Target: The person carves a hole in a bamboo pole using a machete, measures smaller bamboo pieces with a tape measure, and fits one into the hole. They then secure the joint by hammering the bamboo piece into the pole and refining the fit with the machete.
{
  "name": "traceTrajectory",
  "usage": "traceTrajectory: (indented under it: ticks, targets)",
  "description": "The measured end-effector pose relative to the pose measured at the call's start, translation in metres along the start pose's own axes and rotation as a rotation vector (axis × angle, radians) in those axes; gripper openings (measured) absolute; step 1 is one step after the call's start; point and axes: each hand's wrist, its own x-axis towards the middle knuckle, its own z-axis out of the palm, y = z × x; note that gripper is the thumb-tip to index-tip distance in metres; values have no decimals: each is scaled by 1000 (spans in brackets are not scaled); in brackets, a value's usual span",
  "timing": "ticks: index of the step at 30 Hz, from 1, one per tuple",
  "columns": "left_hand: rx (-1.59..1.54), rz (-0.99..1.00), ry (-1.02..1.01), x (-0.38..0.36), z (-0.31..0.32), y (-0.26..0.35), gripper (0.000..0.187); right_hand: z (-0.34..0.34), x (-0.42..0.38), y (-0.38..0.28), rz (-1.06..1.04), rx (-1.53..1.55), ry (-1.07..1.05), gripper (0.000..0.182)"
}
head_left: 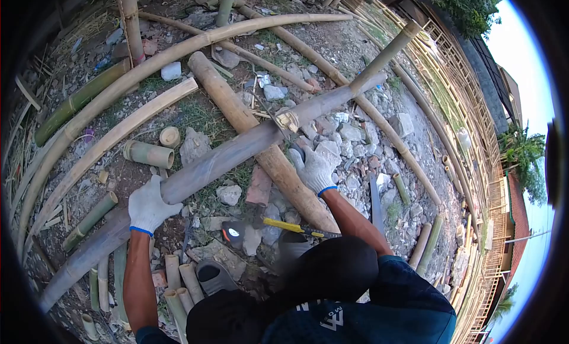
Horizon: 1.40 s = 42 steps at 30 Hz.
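Note:
A long grey bamboo pole (pixel 222 160) lies slantwise before me, resting across a thicker brown bamboo log (pixel 275 166). My left hand (pixel 151 207), in a white glove with a blue cuff, is closed over the pole's near part. My right hand (pixel 315 167), gloved the same way, is closed around a dark handle just beside the pole. A thin saw blade (pixel 269 111), seen nearly edge-on, runs from there across the pole. Next to the blade, a pale, raw-looking patch (pixel 288 121) shows on the pole. The grip is partly hidden by the glove.
Rubble and stones (pixel 355 136) cover the ground. Cut bamboo pieces (pixel 148 154) lie left, others near my sandal (pixel 214 277). A yellow-and-black strip (pixel 281 225), an orange-and-black tool (pixel 233 232) and a flat grey blade-like piece (pixel 376 201) lie near my knees. Long bamboo poles (pixel 195 44) cross behind.

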Motion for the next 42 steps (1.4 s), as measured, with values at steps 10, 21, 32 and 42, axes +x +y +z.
traceTrajectory:
  ticks: [10, 21, 32, 42]
  targets:
    - [14, 26, 24, 0, 3, -4, 78, 4, -6, -2, 99, 262, -71, 51]
    - [6, -15, -66, 5, -5, 2, 82, -77, 18, -45, -499, 615, 523, 28]
    - [-4, -40, -41, -3, -1, -1, 84, -105, 23, -81, -339, 553, 350, 47]
    - [21, -4, 3, -9, 10, -2, 84, -54, -1, -25, -200, -14, 215, 45]
